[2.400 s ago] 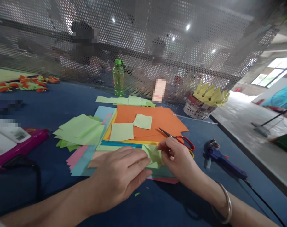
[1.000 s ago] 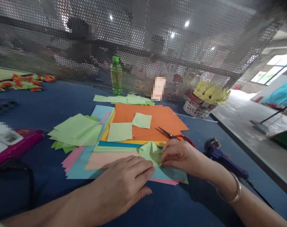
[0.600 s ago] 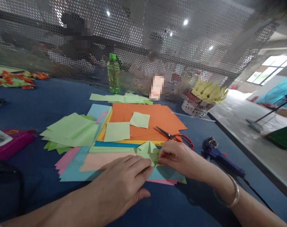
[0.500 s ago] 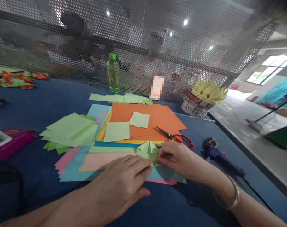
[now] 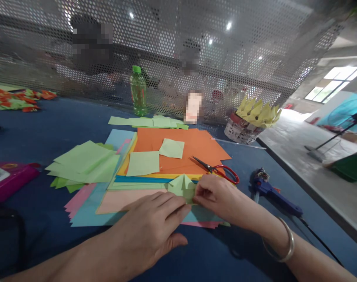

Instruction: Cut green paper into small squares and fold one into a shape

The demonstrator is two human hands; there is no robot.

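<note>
A small light green folded paper (image 5: 181, 187) lies on a stack of coloured paper sheets (image 5: 128, 197) on the blue table (image 5: 63, 121). My left hand (image 5: 150, 225) lies flat with fingers stretched, its fingertips pressing the near edge of the folded paper. My right hand (image 5: 218, 196) pinches the paper's right side between thumb and fingers. A silver bangle (image 5: 284, 241) sits on my right wrist.
Red-handled scissors (image 5: 218, 171) lie on the orange sheets (image 5: 190, 150) just beyond my right hand. A blue glue gun (image 5: 272, 192) lies to the right. Loose green squares (image 5: 84, 162) lie left. A green bottle (image 5: 138, 96), a basket with yellow paper points (image 5: 249, 121) and a perforated metal screen (image 5: 166, 55) stand behind.
The green paper went from a crumpled flap to a pointed fold lying flat. My right hand shifted slightly left and lower onto it. The view drifted a little.
</note>
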